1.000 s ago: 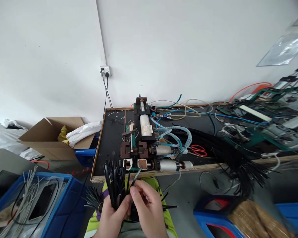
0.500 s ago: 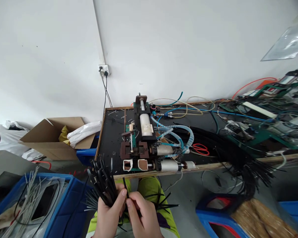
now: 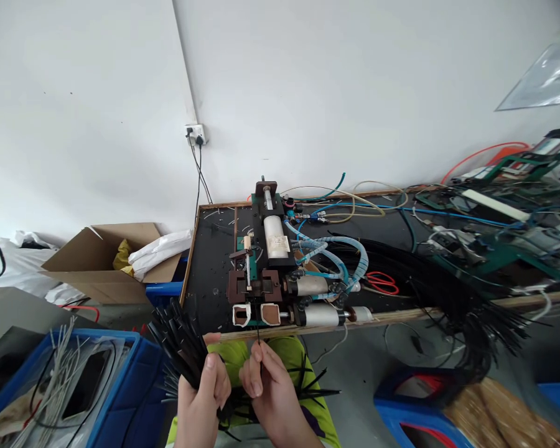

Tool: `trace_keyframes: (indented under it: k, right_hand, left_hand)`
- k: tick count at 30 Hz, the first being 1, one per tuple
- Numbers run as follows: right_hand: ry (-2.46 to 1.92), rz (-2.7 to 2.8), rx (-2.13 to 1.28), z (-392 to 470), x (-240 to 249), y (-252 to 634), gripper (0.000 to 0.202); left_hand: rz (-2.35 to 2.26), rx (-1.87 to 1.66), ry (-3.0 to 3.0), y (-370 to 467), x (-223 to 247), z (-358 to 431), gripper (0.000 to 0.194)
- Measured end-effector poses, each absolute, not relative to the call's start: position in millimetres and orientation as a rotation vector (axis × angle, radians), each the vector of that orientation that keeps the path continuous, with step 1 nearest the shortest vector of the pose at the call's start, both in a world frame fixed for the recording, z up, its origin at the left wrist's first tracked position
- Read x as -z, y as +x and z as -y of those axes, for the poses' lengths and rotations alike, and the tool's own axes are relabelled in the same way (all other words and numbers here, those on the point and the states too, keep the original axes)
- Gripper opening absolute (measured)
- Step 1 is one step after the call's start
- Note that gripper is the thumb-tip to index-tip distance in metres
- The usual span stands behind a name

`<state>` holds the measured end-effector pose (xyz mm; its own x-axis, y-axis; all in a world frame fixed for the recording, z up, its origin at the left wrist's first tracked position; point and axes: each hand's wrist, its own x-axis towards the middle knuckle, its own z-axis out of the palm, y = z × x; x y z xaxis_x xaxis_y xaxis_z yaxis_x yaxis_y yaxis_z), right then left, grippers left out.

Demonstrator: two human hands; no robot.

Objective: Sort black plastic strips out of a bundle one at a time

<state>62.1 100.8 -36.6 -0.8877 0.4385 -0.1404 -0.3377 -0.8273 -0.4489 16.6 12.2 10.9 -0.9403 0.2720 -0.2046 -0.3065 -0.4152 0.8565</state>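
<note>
The right hand pinches one thin black cable between thumb and forefinger, far end at the gap between the white-rimmed blocks; keep it straight and centred. The left hand curls its fingers around the cable bundle, best held clear of the bench edge; blue hoses loop farther right.

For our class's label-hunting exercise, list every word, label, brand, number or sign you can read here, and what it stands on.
No text can be read.
Label on the white cylinder: marks too small and blurred to read.
Clear sheet on the wall: no writing discernible.
</note>
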Motion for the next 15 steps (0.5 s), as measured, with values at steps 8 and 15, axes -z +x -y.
trace_keyframes:
  k: [8, 15]
  right_hand:
    - [-0.284, 0.488, -2.733, -105, 39, 58, 0.032]
    - [-0.337, 0.527, -2.772, -104, 36, 57, 0.033]
  left_hand:
    - [-1.468, -2.342, -0.016, 13, -1, -10, 0.042]
    - [-1.536, -2.294, -0.039, 15, -1, -8, 0.049]
